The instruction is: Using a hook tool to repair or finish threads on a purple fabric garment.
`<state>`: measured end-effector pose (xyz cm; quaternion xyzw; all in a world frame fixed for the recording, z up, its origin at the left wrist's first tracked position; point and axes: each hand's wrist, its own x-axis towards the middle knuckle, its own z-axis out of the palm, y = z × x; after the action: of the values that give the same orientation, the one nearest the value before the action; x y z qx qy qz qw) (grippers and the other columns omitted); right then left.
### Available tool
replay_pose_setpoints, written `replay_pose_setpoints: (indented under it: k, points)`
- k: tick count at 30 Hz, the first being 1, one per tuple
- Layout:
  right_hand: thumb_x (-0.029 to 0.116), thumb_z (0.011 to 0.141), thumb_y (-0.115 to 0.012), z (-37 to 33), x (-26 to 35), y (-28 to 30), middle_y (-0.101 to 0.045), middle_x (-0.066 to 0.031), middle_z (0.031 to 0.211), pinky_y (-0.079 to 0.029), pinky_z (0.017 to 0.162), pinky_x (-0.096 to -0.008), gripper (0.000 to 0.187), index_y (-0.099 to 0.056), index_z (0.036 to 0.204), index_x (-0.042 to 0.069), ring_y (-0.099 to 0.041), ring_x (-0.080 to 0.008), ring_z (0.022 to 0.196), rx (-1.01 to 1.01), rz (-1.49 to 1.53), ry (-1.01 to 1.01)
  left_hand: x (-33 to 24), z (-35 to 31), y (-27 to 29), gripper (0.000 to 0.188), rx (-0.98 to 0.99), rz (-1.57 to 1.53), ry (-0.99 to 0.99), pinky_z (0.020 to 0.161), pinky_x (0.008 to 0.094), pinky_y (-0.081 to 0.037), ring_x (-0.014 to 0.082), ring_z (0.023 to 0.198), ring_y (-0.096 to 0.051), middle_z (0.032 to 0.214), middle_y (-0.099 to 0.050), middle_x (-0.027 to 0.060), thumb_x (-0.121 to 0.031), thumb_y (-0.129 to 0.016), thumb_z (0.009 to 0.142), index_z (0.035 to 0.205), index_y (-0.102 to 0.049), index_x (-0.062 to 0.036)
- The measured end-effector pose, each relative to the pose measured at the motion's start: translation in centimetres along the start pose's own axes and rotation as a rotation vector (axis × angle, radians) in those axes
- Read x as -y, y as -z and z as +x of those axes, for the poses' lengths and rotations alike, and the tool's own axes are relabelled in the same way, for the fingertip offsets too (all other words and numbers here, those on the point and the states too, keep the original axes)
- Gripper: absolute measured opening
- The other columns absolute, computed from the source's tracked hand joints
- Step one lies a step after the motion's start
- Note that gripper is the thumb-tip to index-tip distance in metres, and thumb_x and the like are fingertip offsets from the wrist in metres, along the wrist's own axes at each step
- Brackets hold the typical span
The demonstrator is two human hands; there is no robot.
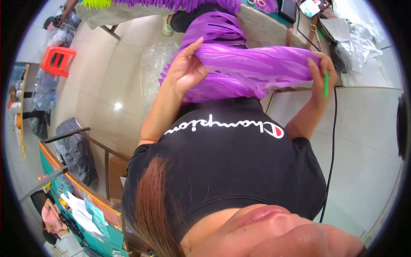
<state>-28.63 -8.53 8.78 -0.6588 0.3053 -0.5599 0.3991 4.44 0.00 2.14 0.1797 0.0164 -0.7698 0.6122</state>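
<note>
A length of purple fringed material (257, 64), cut into many thin strips, stretches between my two hands above my lap. My left hand (186, 70) is closed at its left end, thumb pointing up and the other fingers partly hidden behind the strips. At the right end my right hand (321, 77) pinches the material. A slim green stick-like thing (326, 84) also pokes out of my right hand; its kind cannot be made out. More purple fringe (214, 30) drapes over my legs, below and beyond the held piece.
Ahead is a cloth-covered table (128, 16) with purple and lime-green fringe (96, 3). Scissors (257, 2) and a black case (287, 10) lie at the far right. A black cable (334, 141) hangs on my right. A red stool (58, 61) and a transparent plastic bag (156, 64) are leftward.
</note>
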Motion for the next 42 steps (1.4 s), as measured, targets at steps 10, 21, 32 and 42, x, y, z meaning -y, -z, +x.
replay_pose_setpoints:
  k: [10, 21, 32, 42]
  points:
    - [0.005, 0.082, -0.065, 0.0, -1.4, -7.7, -0.063, -0.0102, 0.102, -0.042, 0.082, -0.0303, 0.016, -0.057, 0.094, 0.001, -0.050, -0.0125, 0.087, 0.530, 0.023, -0.087, 3.3, -2.2, -2.2, 0.084, 0.372, 0.717, -0.330, 0.105, 0.0351, -0.034, 0.0222, 0.124, -0.045, 0.141, -0.039, 0.0124, 0.008, -0.060, 0.063, 0.141, -0.030, 0.0002]
    - [-0.003, 0.077, -0.071, 1.2, -1.2, -11.3, -0.067, -0.0112, 0.083, -0.042, 0.057, -0.0225, 0.044, -0.030, 0.064, 0.005, -0.050, -0.0097, 0.065, 0.149, -0.228, 0.184, 1.2, -2.9, -0.7, 0.049, 0.246, 0.182, 0.182, 0.102, 0.0389, -0.042, 0.0251, 0.117, -0.053, 0.126, -0.054, 0.0166, -0.005, -0.059, 0.087, 0.131, -0.040, 0.0060]
    - [0.007, 0.082, -0.069, 0.9, -0.5, -9.1, -0.067, -0.0079, 0.088, -0.047, 0.061, -0.0243, 0.033, -0.039, 0.067, 0.005, -0.060, -0.0120, 0.071, 0.287, -0.163, 0.079, 3.0, -3.8, -1.1, 0.064, 0.054, 0.574, -0.237, 0.094, 0.0463, -0.047, 0.0328, 0.112, -0.055, 0.125, -0.051, 0.0199, -0.016, -0.063, 0.082, 0.134, -0.034, 0.0044]
    - [0.014, 0.085, -0.066, -2.7, -6.3, -9.2, -0.061, -0.0098, 0.115, -0.047, 0.091, -0.0309, 0.042, -0.055, 0.122, 0.000, -0.060, -0.0165, 0.103, 0.666, 0.832, -0.688, 3.8, -4.6, -3.7, 0.064, 0.195, 0.881, -0.314, 0.098, 0.0359, -0.040, 0.0220, 0.113, -0.053, 0.122, -0.055, 0.0131, 0.001, -0.073, 0.075, 0.131, -0.041, 0.0031]
